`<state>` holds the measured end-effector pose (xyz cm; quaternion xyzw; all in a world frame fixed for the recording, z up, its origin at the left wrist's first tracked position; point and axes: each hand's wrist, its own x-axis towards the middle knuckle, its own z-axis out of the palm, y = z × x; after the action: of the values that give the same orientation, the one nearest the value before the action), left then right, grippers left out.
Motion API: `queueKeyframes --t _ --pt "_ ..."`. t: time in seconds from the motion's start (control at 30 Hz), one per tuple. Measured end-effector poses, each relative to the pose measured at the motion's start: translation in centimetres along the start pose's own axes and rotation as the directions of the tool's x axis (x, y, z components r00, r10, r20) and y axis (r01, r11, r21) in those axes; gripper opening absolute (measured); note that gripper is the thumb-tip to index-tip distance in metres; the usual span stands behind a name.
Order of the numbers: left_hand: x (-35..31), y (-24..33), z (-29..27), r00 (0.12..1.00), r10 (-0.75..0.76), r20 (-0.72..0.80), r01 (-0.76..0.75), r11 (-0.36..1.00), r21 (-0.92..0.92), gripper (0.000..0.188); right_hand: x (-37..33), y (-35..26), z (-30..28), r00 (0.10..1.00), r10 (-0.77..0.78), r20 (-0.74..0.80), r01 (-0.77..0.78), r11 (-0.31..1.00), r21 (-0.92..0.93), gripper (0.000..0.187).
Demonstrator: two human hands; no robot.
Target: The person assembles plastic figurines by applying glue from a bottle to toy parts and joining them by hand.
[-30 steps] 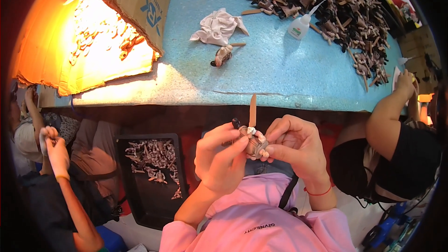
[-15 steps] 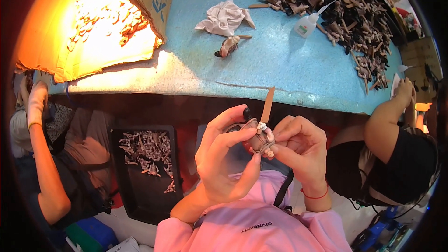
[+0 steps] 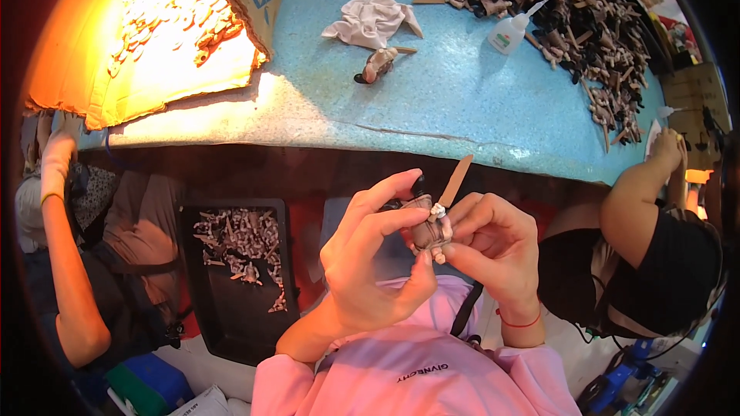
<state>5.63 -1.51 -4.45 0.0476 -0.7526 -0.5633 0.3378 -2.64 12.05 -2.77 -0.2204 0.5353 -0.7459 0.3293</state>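
In front of my chest, beyond the table's near edge, I hold a small toy figurine (image 3: 421, 233) with a greyish-brown body and black feet. Its long, flat brown blade (image 3: 458, 179) points up and to the right. My left hand (image 3: 356, 273) is closed round the body, with the thumb below and the fingers above. The thumb and fingers of my right hand (image 3: 499, 246) pinch the figurine's right side, by the pale arm under the blade. Fingers hide part of that arm, so I cannot tell whether anything else is pinched there.
On the blue table (image 3: 308, 112) lie a heap of figurines (image 3: 570, 23), a white squeeze bottle (image 3: 507, 34), a crumpled cloth (image 3: 374, 20) and one figurine (image 3: 377, 65). A brightly lit cardboard box (image 3: 266, 0) holds small parts. A black tray (image 3: 231, 323) holds more figurines. Co-workers' arms (image 3: 73, 270) flank me.
The figurine has turned slightly in my hands, so its blade leans further to the right. Both hands keep their hold and have shifted only a little.
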Motion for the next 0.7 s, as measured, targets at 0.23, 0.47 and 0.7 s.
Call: queueKeyframes --t 0.23,0.47,0.7 --pt "0.0 0.0 0.0 0.999 0.029 0.038 -0.029 1.000 -0.011 0.040 -0.5 -1.9 -0.1 0.999 0.011 -0.051 -0.016 0.994 -0.112 0.032" --pt "0.4 1.1 0.1 0.991 0.038 0.131 -0.051 0.994 0.098 0.039 -0.2 -2.7 -0.3 0.997 0.076 0.020 -0.071 0.983 -0.171 0.039" --pt "0.6 1.8 0.0 0.980 0.097 0.175 -0.132 0.970 0.203 0.039 0.3 -3.0 -0.4 0.993 0.110 0.047 -0.099 0.976 -0.195 0.046"
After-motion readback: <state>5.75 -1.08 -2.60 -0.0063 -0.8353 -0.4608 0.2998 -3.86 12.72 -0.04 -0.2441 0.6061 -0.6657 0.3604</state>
